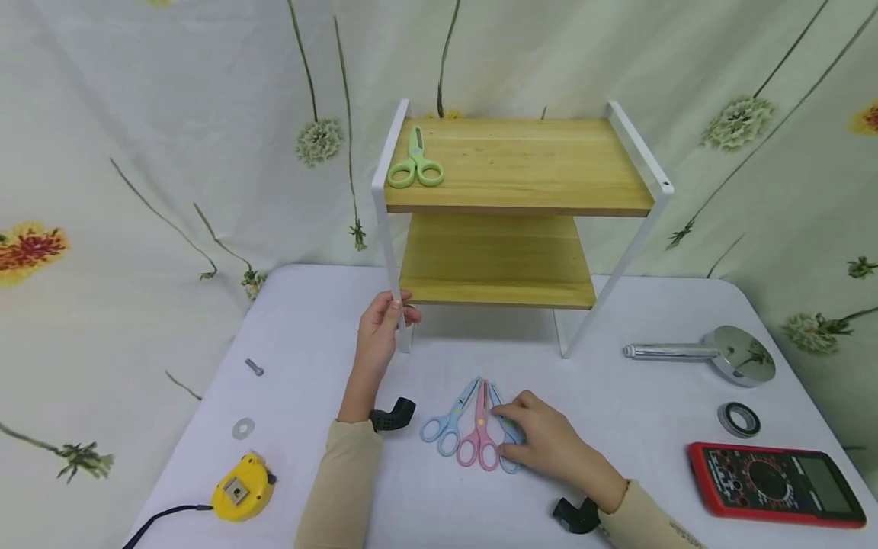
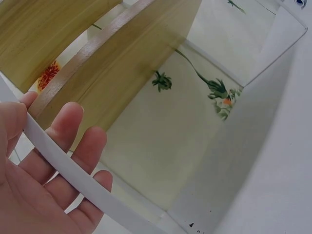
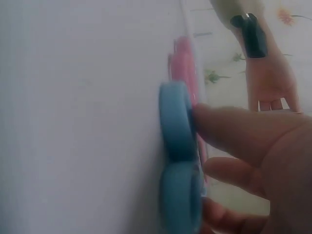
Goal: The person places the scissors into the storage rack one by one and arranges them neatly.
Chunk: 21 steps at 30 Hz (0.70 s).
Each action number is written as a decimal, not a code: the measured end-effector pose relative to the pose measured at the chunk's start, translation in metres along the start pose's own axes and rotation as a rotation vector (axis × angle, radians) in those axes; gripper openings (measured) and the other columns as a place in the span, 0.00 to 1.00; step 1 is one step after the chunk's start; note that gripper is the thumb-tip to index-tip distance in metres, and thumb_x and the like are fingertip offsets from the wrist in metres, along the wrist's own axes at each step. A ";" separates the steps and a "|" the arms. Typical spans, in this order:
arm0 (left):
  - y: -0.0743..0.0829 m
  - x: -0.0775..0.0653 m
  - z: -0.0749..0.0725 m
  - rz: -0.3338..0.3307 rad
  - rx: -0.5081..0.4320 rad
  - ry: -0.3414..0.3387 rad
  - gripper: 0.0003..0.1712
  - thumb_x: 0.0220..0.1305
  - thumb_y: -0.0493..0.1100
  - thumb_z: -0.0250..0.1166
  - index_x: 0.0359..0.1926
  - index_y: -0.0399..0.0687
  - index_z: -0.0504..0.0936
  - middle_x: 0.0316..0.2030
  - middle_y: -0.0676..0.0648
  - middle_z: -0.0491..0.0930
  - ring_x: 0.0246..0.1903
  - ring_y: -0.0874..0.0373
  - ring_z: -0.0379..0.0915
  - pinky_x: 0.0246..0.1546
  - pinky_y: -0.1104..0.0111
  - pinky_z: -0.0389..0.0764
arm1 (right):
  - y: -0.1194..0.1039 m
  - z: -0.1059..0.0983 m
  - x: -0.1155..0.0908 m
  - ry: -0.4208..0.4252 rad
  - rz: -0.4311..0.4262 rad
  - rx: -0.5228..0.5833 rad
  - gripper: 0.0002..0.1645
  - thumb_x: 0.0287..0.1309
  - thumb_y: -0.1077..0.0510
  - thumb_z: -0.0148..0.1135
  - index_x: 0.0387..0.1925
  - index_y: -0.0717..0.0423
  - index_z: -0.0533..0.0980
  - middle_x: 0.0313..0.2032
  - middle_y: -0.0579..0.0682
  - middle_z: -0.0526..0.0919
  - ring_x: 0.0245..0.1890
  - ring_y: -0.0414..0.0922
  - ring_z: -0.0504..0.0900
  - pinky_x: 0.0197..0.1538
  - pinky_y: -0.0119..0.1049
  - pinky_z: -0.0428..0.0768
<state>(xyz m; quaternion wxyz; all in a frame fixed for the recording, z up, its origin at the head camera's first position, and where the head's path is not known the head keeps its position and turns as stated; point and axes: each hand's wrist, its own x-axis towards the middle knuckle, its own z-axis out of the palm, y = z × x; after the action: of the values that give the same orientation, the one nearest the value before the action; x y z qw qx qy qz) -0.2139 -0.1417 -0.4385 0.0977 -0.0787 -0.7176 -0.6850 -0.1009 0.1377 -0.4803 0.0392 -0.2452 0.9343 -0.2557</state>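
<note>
1. Right hand (image 1: 549, 442) pinches the rightmost blue scissors (image 3: 174, 119) at the tabletop (image 1: 315, 381), seemingly not yet shelved.
2. Pink scissors (image 1: 482, 425) and left blue scissors (image 1: 453, 416) lie beside, likewise unshelved.
3. Left hand (image 1: 379, 324) grips the white leg (image 1: 389, 252).
4. Green scissors (image 1: 415, 162) already rest on the upper shelf (image 1: 528, 164).

You have four pairs of scissors (image 1: 453, 417) (image 1: 481, 425) (image 1: 511, 431) (image 1: 415, 158): two blue, one pink, one green. You also have one rack (image 1: 629, 145) with two wooden shelves (image 1: 521, 168) (image 1: 497, 259), one multimeter (image 1: 775, 484), one tape measure (image 1: 243, 488), one shower head (image 1: 744, 357), one black ring (image 1: 754, 422), one washer (image 1: 237, 431) and one bolt (image 1: 254, 367). Your hands (image 1: 380, 328) (image 1: 545, 436) number two.
</note>
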 end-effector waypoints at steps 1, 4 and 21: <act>0.000 0.000 0.000 0.001 0.001 0.000 0.16 0.80 0.38 0.47 0.54 0.31 0.76 0.28 0.62 0.83 0.35 0.67 0.82 0.47 0.70 0.80 | 0.000 0.001 0.000 0.006 0.012 -0.002 0.30 0.49 0.52 0.78 0.56 0.53 0.82 0.42 0.49 0.78 0.35 0.37 0.75 0.37 0.32 0.78; 0.000 0.000 0.000 0.007 0.003 -0.001 0.16 0.80 0.38 0.47 0.54 0.31 0.76 0.29 0.60 0.83 0.35 0.67 0.82 0.46 0.72 0.80 | 0.002 0.002 0.000 0.024 0.049 0.005 0.28 0.52 0.54 0.77 0.56 0.53 0.82 0.42 0.48 0.79 0.35 0.37 0.75 0.39 0.33 0.78; -0.001 -0.001 0.000 0.004 0.009 0.005 0.16 0.80 0.38 0.47 0.54 0.32 0.76 0.28 0.62 0.83 0.35 0.68 0.82 0.45 0.73 0.80 | 0.010 -0.007 0.000 0.012 0.194 -0.013 0.33 0.52 0.57 0.76 0.61 0.54 0.78 0.36 0.48 0.79 0.31 0.38 0.70 0.33 0.32 0.71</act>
<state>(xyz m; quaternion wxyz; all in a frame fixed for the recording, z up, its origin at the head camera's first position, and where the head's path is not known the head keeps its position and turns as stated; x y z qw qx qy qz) -0.2131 -0.1415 -0.4394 0.1013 -0.0780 -0.7204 -0.6817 -0.1063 0.1487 -0.4790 0.0568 -0.1525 0.9554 -0.2463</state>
